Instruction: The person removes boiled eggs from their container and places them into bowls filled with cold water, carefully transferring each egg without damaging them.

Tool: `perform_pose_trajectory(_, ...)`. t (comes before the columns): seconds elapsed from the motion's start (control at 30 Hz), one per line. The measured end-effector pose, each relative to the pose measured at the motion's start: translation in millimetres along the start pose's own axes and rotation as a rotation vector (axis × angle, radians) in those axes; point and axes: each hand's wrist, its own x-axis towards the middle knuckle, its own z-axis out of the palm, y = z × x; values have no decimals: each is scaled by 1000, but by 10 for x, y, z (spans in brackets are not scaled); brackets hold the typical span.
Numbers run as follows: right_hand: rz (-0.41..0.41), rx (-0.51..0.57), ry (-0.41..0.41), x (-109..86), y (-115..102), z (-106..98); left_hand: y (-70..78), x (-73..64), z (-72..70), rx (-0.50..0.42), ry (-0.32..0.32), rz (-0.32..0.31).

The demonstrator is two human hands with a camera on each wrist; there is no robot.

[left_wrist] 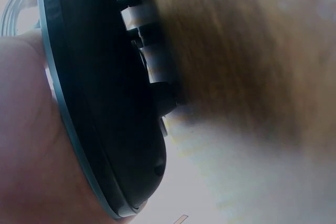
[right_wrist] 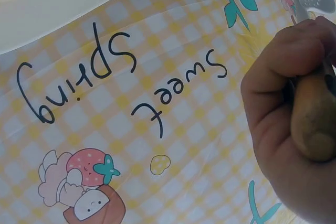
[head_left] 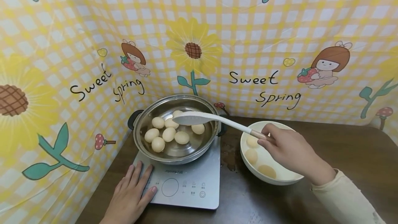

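And there's the slotted spoon (head_left: 199, 117), right at the centre of the frame, its pale head above the pot (head_left: 174, 161) and its handle slanting down to the right. The right hand (head_left: 289, 148) has it, fingers curled tight around the wooden grip, knuckles up, the forearm angling in from the lower right in a cream sleeve (head_left: 348, 196). Under the spoon, a cluster of pale eggs (head_left: 169, 134) in the steel pot! Over at lower left, the left hand (head_left: 130, 193) lies palm down, fingers straight and spread, across the near left corner of the silver cooktop (head_left: 208, 168). Right of centre, below the right hand, a white bowl (head_left: 289, 168) shows three more eggs. Water spots the dark bench (head_left: 258, 203) between, and yellow checked cloth (head_left: 248, 44) fills the upper frame.
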Motion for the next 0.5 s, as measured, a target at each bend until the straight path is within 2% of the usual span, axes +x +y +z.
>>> perform_pose_trajectory(0.5, 32, -20, -35, 5, 35, 1, 15, -8, -16, -2, 21, 21)
